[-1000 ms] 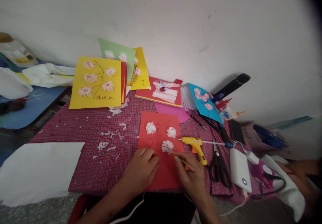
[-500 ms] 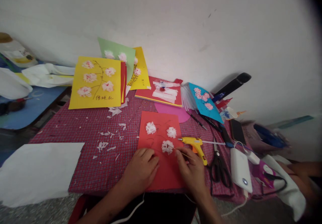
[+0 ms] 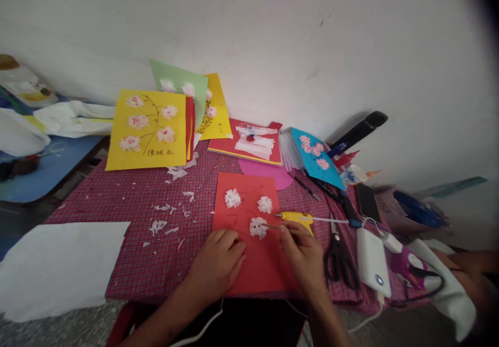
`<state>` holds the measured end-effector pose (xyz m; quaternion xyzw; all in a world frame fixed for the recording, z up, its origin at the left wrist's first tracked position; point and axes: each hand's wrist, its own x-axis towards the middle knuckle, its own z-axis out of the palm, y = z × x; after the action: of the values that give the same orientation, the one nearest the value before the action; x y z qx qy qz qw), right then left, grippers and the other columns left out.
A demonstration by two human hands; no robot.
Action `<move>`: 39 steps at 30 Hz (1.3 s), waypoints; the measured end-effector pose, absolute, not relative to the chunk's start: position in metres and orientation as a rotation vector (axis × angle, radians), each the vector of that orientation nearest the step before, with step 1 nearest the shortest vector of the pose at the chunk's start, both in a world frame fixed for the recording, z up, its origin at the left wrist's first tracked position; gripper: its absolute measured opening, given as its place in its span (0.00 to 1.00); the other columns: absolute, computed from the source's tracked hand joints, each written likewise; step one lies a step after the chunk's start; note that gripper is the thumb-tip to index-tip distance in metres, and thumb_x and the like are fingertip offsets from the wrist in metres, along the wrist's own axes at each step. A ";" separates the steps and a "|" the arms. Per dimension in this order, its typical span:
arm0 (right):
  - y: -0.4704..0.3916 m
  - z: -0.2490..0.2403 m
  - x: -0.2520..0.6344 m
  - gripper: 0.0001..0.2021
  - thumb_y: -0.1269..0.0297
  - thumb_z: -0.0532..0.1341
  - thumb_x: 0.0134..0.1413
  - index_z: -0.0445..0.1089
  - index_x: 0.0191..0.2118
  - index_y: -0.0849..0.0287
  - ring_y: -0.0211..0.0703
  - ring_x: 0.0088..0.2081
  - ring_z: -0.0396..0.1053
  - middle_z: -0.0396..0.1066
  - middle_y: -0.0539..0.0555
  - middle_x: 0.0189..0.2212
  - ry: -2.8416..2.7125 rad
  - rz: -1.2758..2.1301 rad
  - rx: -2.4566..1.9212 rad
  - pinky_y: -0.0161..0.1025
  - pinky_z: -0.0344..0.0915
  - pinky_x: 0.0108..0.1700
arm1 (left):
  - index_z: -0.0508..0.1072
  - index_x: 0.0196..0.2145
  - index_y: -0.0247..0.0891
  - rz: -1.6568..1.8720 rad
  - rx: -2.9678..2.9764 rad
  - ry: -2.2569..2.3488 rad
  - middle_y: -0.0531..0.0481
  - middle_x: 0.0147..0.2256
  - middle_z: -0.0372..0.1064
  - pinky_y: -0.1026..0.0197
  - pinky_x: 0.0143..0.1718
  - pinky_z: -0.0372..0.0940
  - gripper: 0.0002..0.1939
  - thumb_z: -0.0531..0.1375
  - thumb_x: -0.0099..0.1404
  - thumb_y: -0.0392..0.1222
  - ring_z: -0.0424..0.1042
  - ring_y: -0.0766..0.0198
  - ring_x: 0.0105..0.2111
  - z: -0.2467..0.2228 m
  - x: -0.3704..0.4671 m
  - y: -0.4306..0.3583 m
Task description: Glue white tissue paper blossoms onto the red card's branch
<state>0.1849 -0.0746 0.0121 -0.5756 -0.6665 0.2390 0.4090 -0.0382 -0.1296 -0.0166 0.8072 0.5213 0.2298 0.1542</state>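
A red sheet [image 3: 249, 269] with drawn stems lies in front of me, bearing three white paper flowers. In my right hand [image 3: 302, 253] a thin stick [image 3: 275, 226] is pinched, its tip at the lowest flower [image 3: 258, 228]. My left hand [image 3: 220, 258] rests on the sheet's left edge, fingers lying loosely together and nothing visible in them. Partly behind my right fingers lies a yellow glue gun [image 3: 294, 217] with a white glue stick in its rear.
Black scissors [image 3: 340, 264] and a white power bank [image 3: 373, 264] lie at the right. Finished flower cards, one yellow [image 3: 150, 129], lean at the back left. White paper [image 3: 64, 264] lies front left, with scraps [image 3: 158, 226] nearby. A person's arm [image 3: 463, 269] shows far right.
My right hand has shifted slightly right, now covering more of the glue gun's handle. The stick lies flatter, its tip still at the lowest flower. My left hand has stayed in place.
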 end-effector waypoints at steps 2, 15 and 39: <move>-0.078 0.011 0.187 0.11 0.57 0.62 0.65 0.78 0.37 0.56 0.45 0.32 0.76 0.79 0.56 0.34 -1.689 0.599 -1.438 0.41 0.74 0.35 | 0.75 0.44 0.39 0.667 2.316 1.498 0.44 0.43 0.69 0.48 0.48 0.65 0.07 0.57 0.71 0.36 0.67 0.53 0.45 -0.017 -0.038 -0.130; -0.081 0.010 0.177 0.08 0.61 0.60 0.65 0.77 0.38 0.54 0.46 0.34 0.78 0.80 0.53 0.33 -1.841 0.509 -1.430 0.41 0.73 0.38 | 0.74 0.44 0.39 0.565 2.367 1.505 0.45 0.42 0.70 0.48 0.47 0.66 0.07 0.59 0.69 0.37 0.68 0.52 0.43 -0.005 -0.037 -0.125; -0.089 0.005 0.167 0.07 0.64 0.60 0.66 0.76 0.43 0.54 0.46 0.37 0.79 0.81 0.53 0.36 -1.872 0.586 -1.300 0.41 0.75 0.40 | 0.73 0.46 0.39 0.299 2.505 1.507 0.44 0.39 0.71 0.51 0.43 0.67 0.10 0.56 0.69 0.33 0.70 0.51 0.41 0.010 -0.031 -0.088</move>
<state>0.1674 -0.0894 0.0054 -0.5101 -0.7345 0.2301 0.3839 -0.0307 -0.0876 0.0101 0.8480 0.5103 0.1013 0.1014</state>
